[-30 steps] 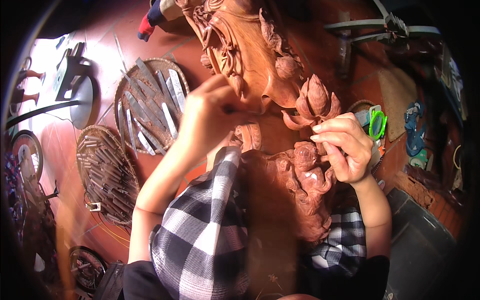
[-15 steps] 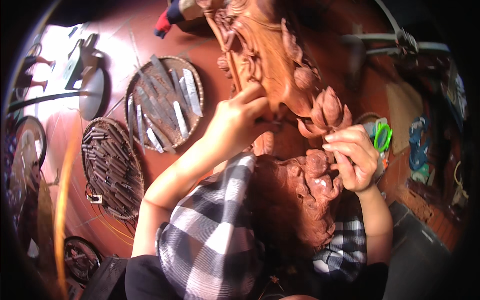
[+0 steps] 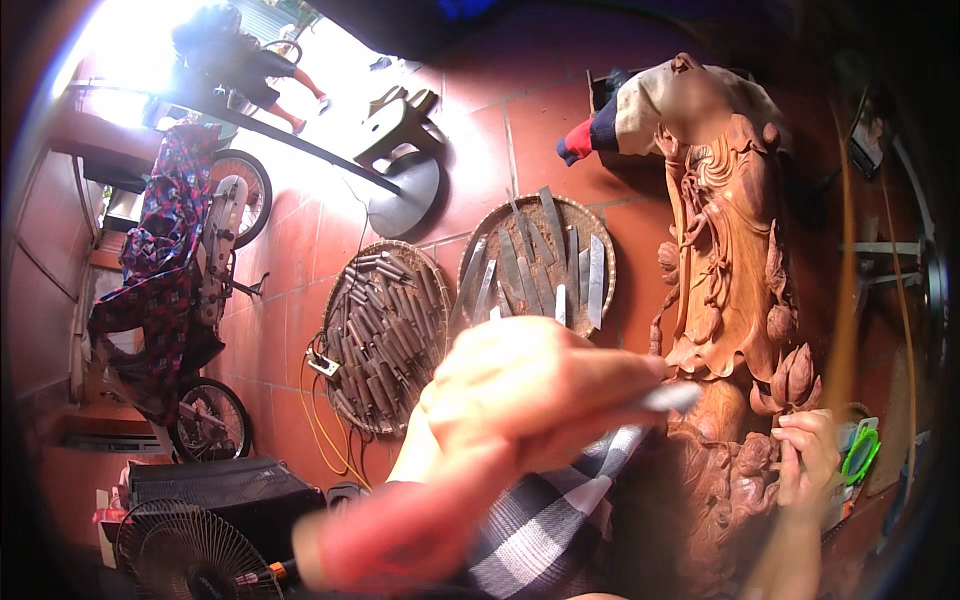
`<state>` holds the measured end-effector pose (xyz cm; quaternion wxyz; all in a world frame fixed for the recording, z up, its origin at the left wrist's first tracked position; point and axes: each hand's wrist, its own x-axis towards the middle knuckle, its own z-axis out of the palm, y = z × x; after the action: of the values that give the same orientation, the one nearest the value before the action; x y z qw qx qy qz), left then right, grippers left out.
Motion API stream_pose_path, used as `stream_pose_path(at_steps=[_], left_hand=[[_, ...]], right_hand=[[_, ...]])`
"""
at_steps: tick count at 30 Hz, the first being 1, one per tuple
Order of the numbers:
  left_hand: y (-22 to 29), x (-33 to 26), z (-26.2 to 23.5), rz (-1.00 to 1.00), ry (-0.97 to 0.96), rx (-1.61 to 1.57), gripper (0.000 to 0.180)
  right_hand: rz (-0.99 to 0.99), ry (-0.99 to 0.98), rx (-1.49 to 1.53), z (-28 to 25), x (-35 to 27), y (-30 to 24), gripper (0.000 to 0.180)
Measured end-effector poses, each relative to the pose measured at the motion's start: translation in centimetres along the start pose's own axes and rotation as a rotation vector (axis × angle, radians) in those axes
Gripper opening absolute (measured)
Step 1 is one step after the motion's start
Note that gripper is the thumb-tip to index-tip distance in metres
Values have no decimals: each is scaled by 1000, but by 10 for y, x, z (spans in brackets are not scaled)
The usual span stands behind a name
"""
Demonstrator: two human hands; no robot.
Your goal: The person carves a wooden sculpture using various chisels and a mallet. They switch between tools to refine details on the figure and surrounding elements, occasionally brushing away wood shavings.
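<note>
A carved brown wooden statue [image 3: 735, 240] in a long robe lies lengthwise in front of me, with a lotus bud [image 3: 797, 378] at its lower right and a rough carved base [image 3: 725, 470] nearest me. Across the middle, my left hand [image 3: 540, 390] is blurred, its fingers closed on a small pale grey piece [image 3: 668, 398] above the statue's lower left edge. Just below the lotus bud, my right hand [image 3: 812, 450] has its fingers bent together against the carving; what they pinch is hidden. A black-and-white checked cloth [image 3: 540, 530] covers my lap.
A round basket of flat metal blades [image 3: 540, 262] stands left of the statue, beside a basket of dark carving tools [image 3: 385, 335]. Farther left are a motorbike [image 3: 215, 260], a stool [image 3: 400, 130] and a fan [image 3: 190, 550]. A green ring [image 3: 860, 455] lies right of my right hand.
The view has swung left, so the statue and my right hand appear farther right. My left hand has come off the statue's middle and is now raised and blurred.
</note>
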<state>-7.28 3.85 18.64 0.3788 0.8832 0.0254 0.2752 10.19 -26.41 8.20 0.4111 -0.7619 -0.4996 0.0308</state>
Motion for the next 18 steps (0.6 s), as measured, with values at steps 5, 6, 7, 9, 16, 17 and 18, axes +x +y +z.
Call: stream_pose_path(at_steps=[5, 6, 7, 9, 16, 17, 18], left_hand=[[27, 16, -6, -40, -193, 221, 22], [27, 17, 15, 37, -15, 137, 24], [27, 16, 36, 114, 161, 53, 26], [13, 16, 48, 246, 215, -62, 29], [-76, -5, 79, 22, -255, -244, 25], [-84, -12, 85, -141, -206, -280, 26], [-90, -19, 90, -316, -178, -320, 28]], right_hand=[[-33, -30, 26, 4, 6, 0, 11], [-29, -23, 22, 2, 4, 0, 12], [-34, -13, 12, 0, 1, 1, 11], [-18, -33, 47, 2, 6, -5, 11], [-65, 8, 58, 2, 5, -4, 13], [-60, -4, 42, 0, 7, -2, 13], [-66, -3, 37, 2, 12, -3, 13]])
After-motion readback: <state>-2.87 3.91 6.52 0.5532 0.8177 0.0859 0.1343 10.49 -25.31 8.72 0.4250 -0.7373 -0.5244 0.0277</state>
